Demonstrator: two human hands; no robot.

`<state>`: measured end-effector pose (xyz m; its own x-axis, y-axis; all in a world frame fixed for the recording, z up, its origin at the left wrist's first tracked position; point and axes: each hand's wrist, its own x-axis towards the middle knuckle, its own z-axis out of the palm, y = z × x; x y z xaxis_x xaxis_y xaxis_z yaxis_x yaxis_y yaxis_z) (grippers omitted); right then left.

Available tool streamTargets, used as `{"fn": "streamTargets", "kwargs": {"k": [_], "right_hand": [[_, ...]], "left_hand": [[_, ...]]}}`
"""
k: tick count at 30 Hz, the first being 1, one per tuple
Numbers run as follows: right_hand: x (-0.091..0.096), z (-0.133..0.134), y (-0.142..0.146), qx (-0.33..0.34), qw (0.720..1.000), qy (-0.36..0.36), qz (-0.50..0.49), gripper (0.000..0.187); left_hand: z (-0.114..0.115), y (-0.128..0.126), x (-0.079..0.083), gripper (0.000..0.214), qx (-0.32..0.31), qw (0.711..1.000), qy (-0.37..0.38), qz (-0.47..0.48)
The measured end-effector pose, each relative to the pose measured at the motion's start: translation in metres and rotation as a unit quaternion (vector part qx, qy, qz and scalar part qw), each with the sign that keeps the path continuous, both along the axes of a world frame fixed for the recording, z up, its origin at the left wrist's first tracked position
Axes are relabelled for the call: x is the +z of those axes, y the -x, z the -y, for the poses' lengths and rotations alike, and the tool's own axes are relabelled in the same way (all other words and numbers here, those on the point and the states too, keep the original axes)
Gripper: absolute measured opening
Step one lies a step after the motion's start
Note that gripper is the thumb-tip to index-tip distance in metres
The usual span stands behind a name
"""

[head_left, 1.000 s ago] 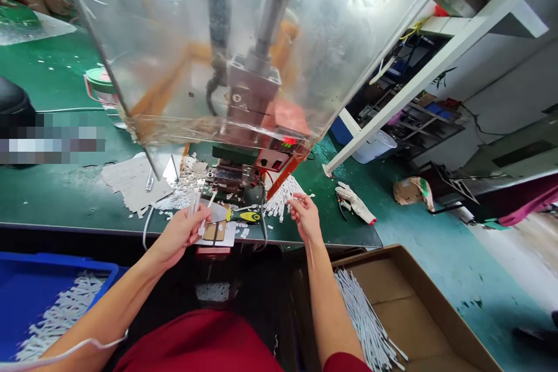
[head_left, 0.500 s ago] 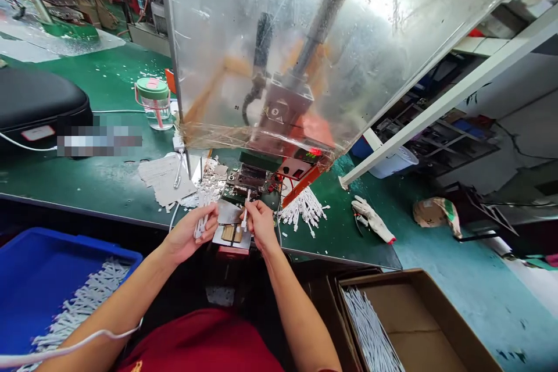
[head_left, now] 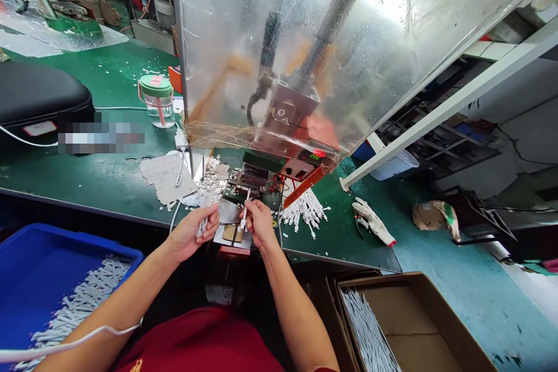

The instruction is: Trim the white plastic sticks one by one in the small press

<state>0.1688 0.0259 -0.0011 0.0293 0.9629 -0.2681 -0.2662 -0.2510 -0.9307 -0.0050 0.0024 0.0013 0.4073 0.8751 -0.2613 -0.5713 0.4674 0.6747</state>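
My left hand (head_left: pixel 194 233) is closed around a few slim white stick-like pieces (head_left: pixel 203 222), left of the machine's small front plate. Between the fingertips of my right hand (head_left: pixel 260 223) is one similar white stick-like piece (head_left: pixel 244 209), thicker at its lower end. It is held nearly upright, its top close to the dark metal jaws of the press machine (head_left: pixel 251 177); whether it touches them I cannot tell. A bare metal plate (head_left: pixel 229 212) and a small wooden block (head_left: pixel 233 233) lie between my hands.
A clear plastic shield (head_left: pixel 226 40) hangs over the machine. More white pieces lie fanned out on the green table (head_left: pixel 113 186), in a blue bin (head_left: pixel 26 267) and in a cardboard box (head_left: pixel 418 308). Nearby are a lidded jar (head_left: pixel 159 106), torn cardboard (head_left: pixel 168 177) and a glove (head_left: pixel 370 221).
The view has shifted slightly. Both hands keep almost the same place and grip, and the white piece in my right hand stays close to the jaws.
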Motion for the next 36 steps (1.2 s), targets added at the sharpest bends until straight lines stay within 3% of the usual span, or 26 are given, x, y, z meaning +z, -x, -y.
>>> {"fn": "streamTargets", "kwargs": {"k": [8, 13, 15, 18, 21, 23, 26, 28, 29, 32, 36], "right_hand": [[0.003, 0.000, 0.000, 0.000, 1.000, 0.002, 0.005, 0.033], [0.002, 0.001, 0.002, 0.002, 1.000, -0.006, 0.012, 0.034], [0.003, 0.004, 0.000, 0.013, 0.999, -0.017, 0.026, 0.033], [0.005, 0.008, -0.019, 0.037, 0.995, -0.033, 0.086, 0.029], [0.006, 0.009, -0.068, 0.004, 0.981, -0.039, 0.191, 0.026], [0.005, 0.005, -0.113, -0.063, 0.952, -0.038, 0.298, 0.023], [0.000, -0.005, -0.177, -0.147, 0.843, -0.020, 0.517, 0.016], [-0.005, -0.014, -0.204, -0.149, 0.773, 0.019, 0.617, 0.014], [-0.007, -0.019, -0.212, -0.140, 0.750, 0.043, 0.644, 0.014], [-0.011, -0.031, -0.223, -0.111, 0.729, 0.091, 0.669, 0.012], [-0.011, -0.040, -0.228, -0.090, 0.741, 0.093, 0.659, 0.009]], "left_hand": [[-0.003, -0.012, 0.000, 0.059, -0.022, 0.994, -0.025, -0.104], [-0.008, -0.027, 0.003, 0.037, 0.016, 0.983, -0.041, -0.179], [-0.010, -0.034, 0.005, 0.038, 0.022, 0.980, -0.056, -0.192], [-0.012, -0.043, 0.006, 0.050, 0.010, 0.975, -0.062, -0.214], [-0.013, -0.048, 0.006, 0.056, 0.003, 0.969, -0.058, -0.242], [-0.015, -0.049, 0.006, 0.053, -0.008, 0.965, -0.067, -0.254], [-0.017, -0.050, 0.003, 0.045, -0.012, 0.959, -0.086, -0.268], [-0.018, -0.053, 0.002, 0.043, 0.001, 0.955, -0.092, -0.280], [-0.019, -0.054, 0.001, 0.042, 0.007, 0.953, -0.093, -0.287], [-0.021, -0.058, 0.000, 0.042, 0.010, 0.949, -0.085, -0.302], [-0.024, -0.060, 0.004, 0.042, 0.024, 0.949, -0.071, -0.306]]}}
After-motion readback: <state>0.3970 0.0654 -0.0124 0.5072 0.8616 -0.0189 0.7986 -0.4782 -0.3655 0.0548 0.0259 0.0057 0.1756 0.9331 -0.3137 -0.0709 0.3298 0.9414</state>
